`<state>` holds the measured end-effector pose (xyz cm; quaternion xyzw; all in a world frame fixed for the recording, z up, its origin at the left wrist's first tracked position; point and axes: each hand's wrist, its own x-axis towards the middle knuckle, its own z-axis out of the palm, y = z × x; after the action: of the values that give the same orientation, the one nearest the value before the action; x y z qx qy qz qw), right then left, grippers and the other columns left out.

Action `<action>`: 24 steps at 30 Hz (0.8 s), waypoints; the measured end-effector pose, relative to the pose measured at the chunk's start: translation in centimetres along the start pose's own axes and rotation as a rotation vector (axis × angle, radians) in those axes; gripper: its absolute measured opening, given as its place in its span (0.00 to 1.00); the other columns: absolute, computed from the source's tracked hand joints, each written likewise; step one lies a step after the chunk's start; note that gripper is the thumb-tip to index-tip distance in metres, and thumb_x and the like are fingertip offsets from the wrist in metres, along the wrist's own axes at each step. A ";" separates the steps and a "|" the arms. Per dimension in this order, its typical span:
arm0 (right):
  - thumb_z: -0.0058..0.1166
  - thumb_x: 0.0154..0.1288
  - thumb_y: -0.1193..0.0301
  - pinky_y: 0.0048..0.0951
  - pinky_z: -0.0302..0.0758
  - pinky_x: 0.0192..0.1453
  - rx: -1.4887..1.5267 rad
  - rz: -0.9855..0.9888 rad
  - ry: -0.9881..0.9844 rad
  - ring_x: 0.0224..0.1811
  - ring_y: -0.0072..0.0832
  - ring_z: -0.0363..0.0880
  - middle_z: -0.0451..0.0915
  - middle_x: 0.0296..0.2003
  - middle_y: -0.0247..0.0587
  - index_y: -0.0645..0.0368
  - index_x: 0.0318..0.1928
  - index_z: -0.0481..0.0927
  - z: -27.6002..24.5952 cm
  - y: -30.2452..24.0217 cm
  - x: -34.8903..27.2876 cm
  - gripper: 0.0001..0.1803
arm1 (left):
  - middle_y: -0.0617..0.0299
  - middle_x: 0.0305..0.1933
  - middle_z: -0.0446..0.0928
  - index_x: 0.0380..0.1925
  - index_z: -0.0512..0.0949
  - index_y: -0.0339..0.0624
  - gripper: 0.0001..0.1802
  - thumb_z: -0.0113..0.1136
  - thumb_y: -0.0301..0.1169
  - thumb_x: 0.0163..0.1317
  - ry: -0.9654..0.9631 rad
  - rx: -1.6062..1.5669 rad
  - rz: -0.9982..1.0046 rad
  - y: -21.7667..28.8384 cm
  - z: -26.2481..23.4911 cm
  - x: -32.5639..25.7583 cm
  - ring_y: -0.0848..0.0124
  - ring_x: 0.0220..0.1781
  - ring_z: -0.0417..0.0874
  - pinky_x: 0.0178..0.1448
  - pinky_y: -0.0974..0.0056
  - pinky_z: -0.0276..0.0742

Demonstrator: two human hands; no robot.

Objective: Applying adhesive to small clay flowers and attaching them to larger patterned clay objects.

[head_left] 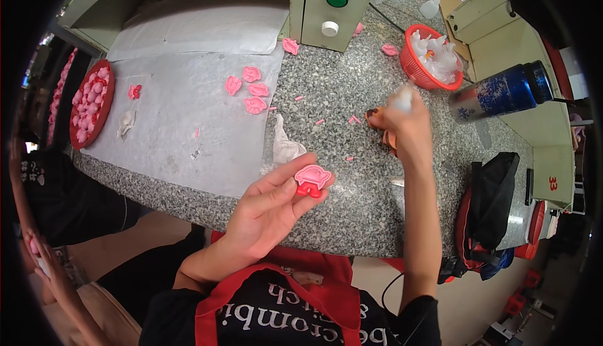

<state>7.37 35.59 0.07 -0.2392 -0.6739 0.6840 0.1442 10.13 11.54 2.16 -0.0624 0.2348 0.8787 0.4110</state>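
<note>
Two bare hands are over the speckled granite counter [352, 88]. The left hand [270, 205] is raised palm up at the counter's near edge, fingers curled, pinching a small pink-and-red moulded toy piece [311, 179] between thumb and fingertips. The right hand [402, 123] reaches further out, closed around a small whitish object [402, 99] that is too blurred to name; something orange shows just under that hand.

Four loose pink pieces [249, 88] lie on a white sheet [182, 113] covering the counter's left part, and a crumpled white cloth [286, 146] sits at the sheet's edge, just beyond the left hand. A round red tray [93, 102] of pink pieces rests at the far left. A red basket [431, 57] of clear bags stands beyond the right hand, with a blue bottle [502, 91] lying to its right and a black bag [493, 198] near the counter's edge.
</note>
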 end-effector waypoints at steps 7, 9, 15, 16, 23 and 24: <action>0.51 0.48 0.72 0.38 0.74 0.35 -1.089 -0.800 0.449 0.29 0.39 0.78 0.77 0.29 0.49 0.63 0.37 0.75 1.2 2.6 11.0 0.13 | 0.45 0.54 0.64 0.56 0.56 0.27 0.23 0.42 0.25 0.62 -0.007 0.023 0.028 0.5 -0.3 -0.2 0.55 0.60 0.63 0.64 0.59 0.60; 0.53 0.47 0.70 0.44 0.73 0.37 -1.206 -0.563 0.456 0.29 0.48 0.76 0.78 0.28 0.50 0.60 0.38 0.77 1.4 2.0 11.6 0.15 | 0.44 0.55 0.64 0.56 0.56 0.27 0.23 0.42 0.25 0.62 -0.003 0.015 0.035 0.8 -0.4 -0.1 0.55 0.60 0.63 0.64 0.59 0.60; 0.54 0.46 0.69 0.25 0.71 0.23 -0.733 -0.106 -0.118 0.20 0.26 0.77 0.79 0.23 0.39 0.58 0.36 0.79 0.2 -0.9 4.0 0.14 | 0.40 0.54 0.62 0.56 0.55 0.27 0.24 0.43 0.25 0.61 0.053 -0.032 0.075 1.9 -1.0 0.2 0.50 0.60 0.62 0.64 0.55 0.61; 0.54 0.46 0.69 0.20 0.67 0.20 -0.560 0.009 -0.323 0.19 0.20 0.74 0.78 0.22 0.35 0.58 0.35 0.79 0.3 -1.9 1.2 0.13 | 0.41 0.54 0.63 0.56 0.55 0.27 0.24 0.43 0.25 0.61 0.061 -0.021 0.070 1.9 -1.1 0.2 0.51 0.60 0.63 0.63 0.56 0.61; 0.59 0.46 0.71 0.22 0.69 0.31 -0.627 -0.180 -0.206 0.28 0.23 0.74 0.77 0.27 0.37 0.62 0.32 0.80 0.0 1.5 -4.2 0.11 | 0.44 0.53 0.65 0.56 0.55 0.30 0.23 0.43 0.28 0.62 0.016 -0.029 -0.065 0.7 -0.6 1.0 0.54 0.60 0.64 0.63 0.58 0.63; 0.59 0.46 0.71 0.22 0.69 0.31 -0.626 -0.180 -0.209 0.28 0.23 0.74 0.77 0.27 0.37 0.62 0.32 0.80 0.1 1.3 -4.5 0.11 | 0.44 0.53 0.65 0.56 0.56 0.30 0.23 0.43 0.28 0.62 0.026 -0.041 -0.061 0.6 -0.7 1.0 0.54 0.59 0.64 0.62 0.58 0.63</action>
<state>11.27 33.16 -0.63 -0.1400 -0.8807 0.4493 0.0537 8.94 11.55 1.46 -0.0894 0.2201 0.8695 0.4330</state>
